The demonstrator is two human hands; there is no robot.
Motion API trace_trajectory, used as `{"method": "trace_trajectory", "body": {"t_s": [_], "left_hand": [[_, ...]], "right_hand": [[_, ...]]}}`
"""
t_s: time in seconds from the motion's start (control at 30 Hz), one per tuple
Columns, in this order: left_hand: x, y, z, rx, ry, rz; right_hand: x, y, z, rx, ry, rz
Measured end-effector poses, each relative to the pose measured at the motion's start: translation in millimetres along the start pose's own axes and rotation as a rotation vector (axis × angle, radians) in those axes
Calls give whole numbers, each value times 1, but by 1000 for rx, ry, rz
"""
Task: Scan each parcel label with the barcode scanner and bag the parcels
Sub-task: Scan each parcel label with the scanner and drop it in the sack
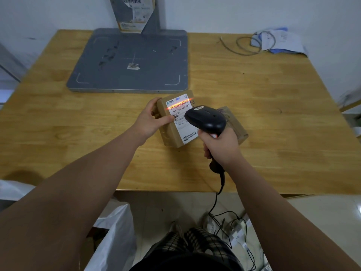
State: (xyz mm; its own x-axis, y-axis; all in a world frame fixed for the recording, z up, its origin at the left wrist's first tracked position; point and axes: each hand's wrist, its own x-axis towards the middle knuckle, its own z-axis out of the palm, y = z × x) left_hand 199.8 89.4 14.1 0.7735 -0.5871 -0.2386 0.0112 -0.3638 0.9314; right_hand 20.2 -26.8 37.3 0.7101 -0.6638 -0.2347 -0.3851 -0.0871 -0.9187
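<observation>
Left hand [150, 118]: curled round the left edge of the brown cardboard parcel [167, 132] – thumb lying on the labelled face, the other fingers wrapped behind the far side.
Parcel: near the middle of the light wooden table [273, 114], tipped so its labelled face looks up; whether its lower edge rests on the wood cannot be told.
Label [180, 110]: white shipping sticker with printed numbers, covering most of the upturned face.
Right hand [220, 147]: closed tight round the handle of the black pistol-shaped barcode scanner [205, 119], a finger at the orange trigger.
Scanner: head held just above the label's near half, its black cord [214, 200] hanging over the table's front edge.
Scan line [179, 103]: a bright orange-red bar lying across the barcode at the label's far end.
Second parcel [235, 124]: brown, flat on the table just behind the right hand, partly hidden.
Grey flat platform [129, 59]: far left of the table, against the wall.
White plastic bag [115, 231]: on the floor – left of the person's legs.
Far right corner: a coiled grey cable [248, 44] beside white and blue papers [281, 42].
</observation>
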Motion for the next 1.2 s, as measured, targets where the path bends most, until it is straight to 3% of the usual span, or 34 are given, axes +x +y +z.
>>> {"method": "trace_trajectory", "body": {"t_s": [1.2], "left_hand": [[5, -1, -2, -50, 10, -48]], "right_hand": [[-4, -5, 0, -46, -20, -2]]}}
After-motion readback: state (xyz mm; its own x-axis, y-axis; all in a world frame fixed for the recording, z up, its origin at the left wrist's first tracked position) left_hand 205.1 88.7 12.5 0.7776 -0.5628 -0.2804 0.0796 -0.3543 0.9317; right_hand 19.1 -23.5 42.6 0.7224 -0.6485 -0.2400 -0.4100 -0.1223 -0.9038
